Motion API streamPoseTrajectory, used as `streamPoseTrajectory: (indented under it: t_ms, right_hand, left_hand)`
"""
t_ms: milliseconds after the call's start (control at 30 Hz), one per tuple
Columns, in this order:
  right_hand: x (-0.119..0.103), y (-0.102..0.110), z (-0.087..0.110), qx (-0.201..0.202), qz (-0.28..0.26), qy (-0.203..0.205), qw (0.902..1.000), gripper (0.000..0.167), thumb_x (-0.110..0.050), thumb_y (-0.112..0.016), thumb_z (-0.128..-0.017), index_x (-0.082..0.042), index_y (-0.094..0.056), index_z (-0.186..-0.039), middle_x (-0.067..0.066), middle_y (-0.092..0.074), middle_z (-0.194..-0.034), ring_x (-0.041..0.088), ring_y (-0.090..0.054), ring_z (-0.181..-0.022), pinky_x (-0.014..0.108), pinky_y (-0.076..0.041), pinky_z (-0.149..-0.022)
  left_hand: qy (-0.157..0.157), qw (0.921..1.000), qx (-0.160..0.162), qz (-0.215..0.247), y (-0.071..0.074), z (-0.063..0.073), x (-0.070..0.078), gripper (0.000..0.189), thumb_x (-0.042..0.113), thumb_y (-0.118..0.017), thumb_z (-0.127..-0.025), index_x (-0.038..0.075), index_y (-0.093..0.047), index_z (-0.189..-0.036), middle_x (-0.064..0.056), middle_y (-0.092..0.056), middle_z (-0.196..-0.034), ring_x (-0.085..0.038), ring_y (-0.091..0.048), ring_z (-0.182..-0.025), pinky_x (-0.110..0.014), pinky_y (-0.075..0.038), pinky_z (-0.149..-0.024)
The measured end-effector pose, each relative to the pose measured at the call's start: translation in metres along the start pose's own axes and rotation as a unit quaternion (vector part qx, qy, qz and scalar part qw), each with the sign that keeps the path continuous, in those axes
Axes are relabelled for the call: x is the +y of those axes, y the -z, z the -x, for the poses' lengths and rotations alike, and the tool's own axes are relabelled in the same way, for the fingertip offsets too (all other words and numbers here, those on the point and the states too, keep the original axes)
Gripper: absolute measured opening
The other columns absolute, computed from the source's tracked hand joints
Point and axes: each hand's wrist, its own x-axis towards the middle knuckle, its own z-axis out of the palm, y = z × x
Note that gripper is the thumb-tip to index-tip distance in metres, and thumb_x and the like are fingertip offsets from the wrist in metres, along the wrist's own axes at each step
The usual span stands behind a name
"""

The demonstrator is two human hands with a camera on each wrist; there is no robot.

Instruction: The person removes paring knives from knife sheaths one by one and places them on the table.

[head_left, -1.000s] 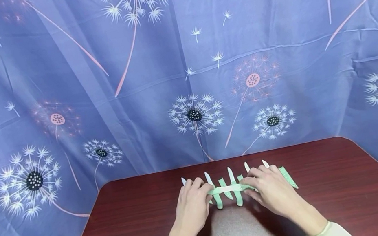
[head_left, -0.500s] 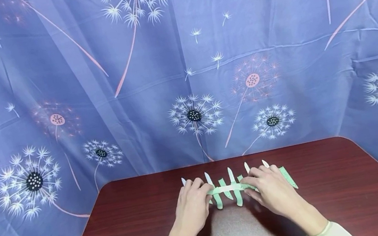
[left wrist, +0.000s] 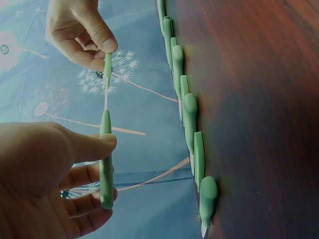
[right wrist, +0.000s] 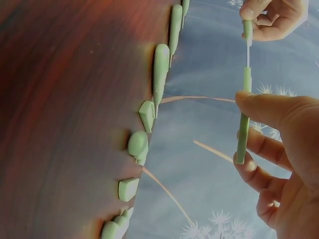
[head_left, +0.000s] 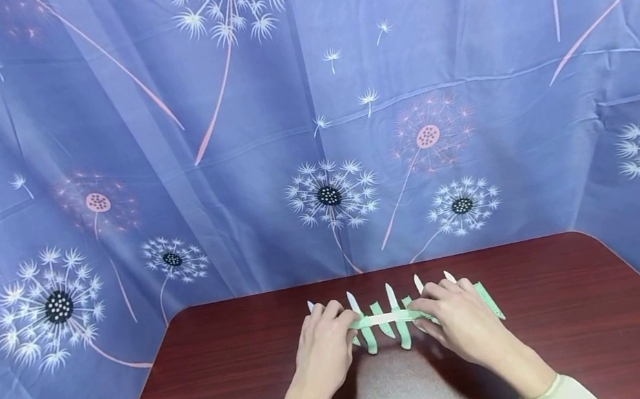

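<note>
Held level above the table is a small knife with a green handle [left wrist: 106, 169] and a pale blade [head_left: 380, 319]. My left hand [head_left: 325, 342] pinches the handle between thumb and fingers. At the other end, my right hand [head_left: 466, 319] pinches a flat green sheath [right wrist: 243, 132]. A bare stretch of blade shows between handle and sheath; the tip is out of sight, apparently inside the sheath. Below lies a row of similar green knives, one of them a knife [head_left: 404, 333] with its blade pointing away, and green sheaths such as the sheath [head_left: 387, 330] between them.
Another green sheath [head_left: 489, 300] lies at the right end of the row. The dark red wooden table [head_left: 216, 376] reaches back to a blue curtain [head_left: 261, 223] printed with dandelions. Both hands partly cover the row in the head view.
</note>
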Motion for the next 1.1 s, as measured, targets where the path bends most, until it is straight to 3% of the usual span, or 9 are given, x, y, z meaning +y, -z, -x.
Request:
streamPoseTrajectory:
  t_ms: [500, 1100]
  right_hand:
    - [0.0005, 0.0011, -0.0008, -0.006, 0.002, -0.002, 1.0000, 0.033, -0.023, -0.095, -0.076, -0.024, -0.082, -0.107, -0.007, -0.065, -0.094, 0.019, -0.055, -0.079, 0.036, -0.034, -0.070]
    - [0.0020, 0.0006, -0.0007, 0.017, 0.002, 0.008, 0.9998, 0.037, -0.021, -0.097, -0.073, -0.022, -0.083, -0.107, -0.007, -0.064, -0.092, 0.021, -0.052, -0.075, 0.035, -0.030, -0.067]
  left_hand:
    - [0.002, 1.0000, -0.004, -0.002, 0.0007, -0.0011, -0.0007, 0.027, 0.012, -0.091, -0.081, 0.025, -0.080, -0.102, 0.007, -0.061, -0.092, -0.019, -0.051, -0.082, -0.030, -0.041, -0.068]
    - [0.006, 0.9999, -0.015, -0.004, 0.0035, -0.0003, -0.0009, 0.026, 0.012, -0.089, -0.083, 0.023, -0.080, -0.105, 0.006, -0.062, -0.094, -0.019, -0.052, -0.084, -0.030, -0.042, -0.069]
